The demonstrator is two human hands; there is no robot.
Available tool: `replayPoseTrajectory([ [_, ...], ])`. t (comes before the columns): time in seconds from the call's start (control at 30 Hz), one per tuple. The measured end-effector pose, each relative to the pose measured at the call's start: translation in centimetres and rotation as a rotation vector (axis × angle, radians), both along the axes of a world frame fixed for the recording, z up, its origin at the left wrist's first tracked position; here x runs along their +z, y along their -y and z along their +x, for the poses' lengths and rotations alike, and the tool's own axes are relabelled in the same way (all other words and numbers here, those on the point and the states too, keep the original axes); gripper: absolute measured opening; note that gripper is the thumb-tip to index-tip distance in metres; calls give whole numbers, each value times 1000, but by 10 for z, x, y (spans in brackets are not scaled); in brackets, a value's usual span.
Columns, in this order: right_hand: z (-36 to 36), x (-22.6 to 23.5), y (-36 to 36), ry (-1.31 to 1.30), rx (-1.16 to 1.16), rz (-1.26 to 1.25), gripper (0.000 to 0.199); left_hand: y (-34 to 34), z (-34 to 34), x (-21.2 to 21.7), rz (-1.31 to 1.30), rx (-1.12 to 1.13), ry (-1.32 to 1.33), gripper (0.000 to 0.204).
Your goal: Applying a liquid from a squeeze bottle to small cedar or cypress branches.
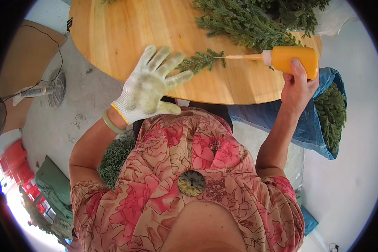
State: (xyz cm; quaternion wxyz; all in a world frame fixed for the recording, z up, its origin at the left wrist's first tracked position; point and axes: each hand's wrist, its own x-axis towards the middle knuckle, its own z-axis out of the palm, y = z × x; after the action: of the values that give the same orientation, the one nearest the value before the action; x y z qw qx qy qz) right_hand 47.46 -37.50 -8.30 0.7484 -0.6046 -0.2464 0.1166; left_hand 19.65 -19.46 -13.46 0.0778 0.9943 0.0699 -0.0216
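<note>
Tapering nozzle (250, 57) on yellow-orange bottle (284, 59)

Your surroundings, over a grey floor (92, 94).
To your left, a black cable (61, 52) crosses a brown panel (33, 44) near a round-based stand (58, 89) partly wrapped in plastic; farther back on that side you have red items (16, 157) and a dark green bundle (52, 182). Tangled greenery (115, 159) lies low beside you, and on your right a blue sack (308, 134) gapes open, packed with green branches (332, 113).
</note>
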Motion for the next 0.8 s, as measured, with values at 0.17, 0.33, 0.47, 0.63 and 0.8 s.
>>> replayPoseTrajectory([
  [0.17, 0, -3, 3, -11, 48, 10, 37, 1, 3, 3, 12, -8, 4, 91],
  [0.33, -2, -9, -3, 6, 76, -16, 39, 1, 3, 5, 22, -12, 15, 90],
  [0.47, 1, -6, -1, -31, 42, 2, 39, 1, 5, 7, 28, -20, 11, 90],
  [0.63, 11, -8, 6, -17, 42, 12, 38, 1, 5, 4, 25, -19, 13, 90],
  [0.8, 16, -14, 9, -54, 46, 39, 36, 2, 6, 4, 26, -13, 9, 92],
])
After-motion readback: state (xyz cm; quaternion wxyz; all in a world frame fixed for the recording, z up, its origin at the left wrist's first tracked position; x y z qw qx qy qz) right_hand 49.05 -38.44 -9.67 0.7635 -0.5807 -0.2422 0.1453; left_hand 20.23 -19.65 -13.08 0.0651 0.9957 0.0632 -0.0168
